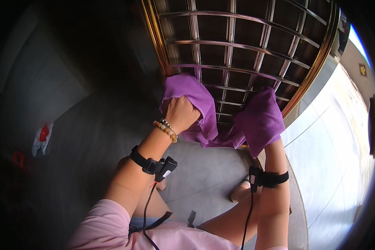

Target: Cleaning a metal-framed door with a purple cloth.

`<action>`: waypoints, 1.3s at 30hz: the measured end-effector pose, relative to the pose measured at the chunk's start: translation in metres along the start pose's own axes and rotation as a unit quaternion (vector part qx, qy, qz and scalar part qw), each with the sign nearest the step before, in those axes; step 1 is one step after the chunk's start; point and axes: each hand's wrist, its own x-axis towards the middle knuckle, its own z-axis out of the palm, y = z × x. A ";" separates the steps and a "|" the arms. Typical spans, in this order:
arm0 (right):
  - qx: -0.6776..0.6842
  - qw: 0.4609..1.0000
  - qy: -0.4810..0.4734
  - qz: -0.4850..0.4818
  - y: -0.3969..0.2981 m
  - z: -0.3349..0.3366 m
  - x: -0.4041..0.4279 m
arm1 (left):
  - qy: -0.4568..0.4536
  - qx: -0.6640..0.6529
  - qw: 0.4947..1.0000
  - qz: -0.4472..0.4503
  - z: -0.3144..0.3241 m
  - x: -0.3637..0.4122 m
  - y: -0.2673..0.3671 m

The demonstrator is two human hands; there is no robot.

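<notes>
A purple cloth (198, 93) stretches between my hands and sags in the middle. My left hand (182, 113) is clenched on its left end, near the lower left of a shiny metal grille (228, 47). Cloth drapes over most of my right hand (272, 147), hiding the fingers; only the wrist side shows. That end of the cloth lies against the lower right of the grille. Dark panes sit behind the bars, and a gold-coloured frame (315, 73) borders them.
Grey tiled floor (118, 175) spreads below, with my legs bent over it. A white plastic bag (37, 145) with a red patch is at the left. Black cables (146, 207) hang from both wrist straps. Beyond a curved sill at right lies brightly lit paving (325, 150).
</notes>
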 end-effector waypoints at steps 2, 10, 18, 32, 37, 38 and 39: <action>0.010 1.000 0.010 0.007 -0.005 -0.003 0.000 | -0.007 -0.001 1.000 0.003 0.000 -0.002 -0.007; 0.047 0.997 0.008 0.052 -0.011 0.002 0.001 | 0.128 0.014 0.990 0.055 0.010 -0.014 -0.025; 0.026 0.997 0.003 0.073 -0.008 0.005 0.002 | 0.159 0.048 0.984 0.067 0.026 0.020 -0.030; 0.000 1.000 -0.011 0.024 -0.002 0.005 0.003 | 0.205 0.045 0.974 0.087 0.021 0.022 -0.053; -0.015 1.000 0.001 0.021 0.006 0.013 0.003 | 0.205 0.042 0.970 0.121 0.008 0.017 -0.045; -0.015 0.999 0.000 0.035 0.007 0.014 0.004 | 0.215 0.034 0.968 0.126 0.006 0.016 -0.044; -0.015 0.999 0.001 0.039 0.007 0.014 0.004 | 0.212 0.032 0.968 0.129 0.008 0.015 -0.046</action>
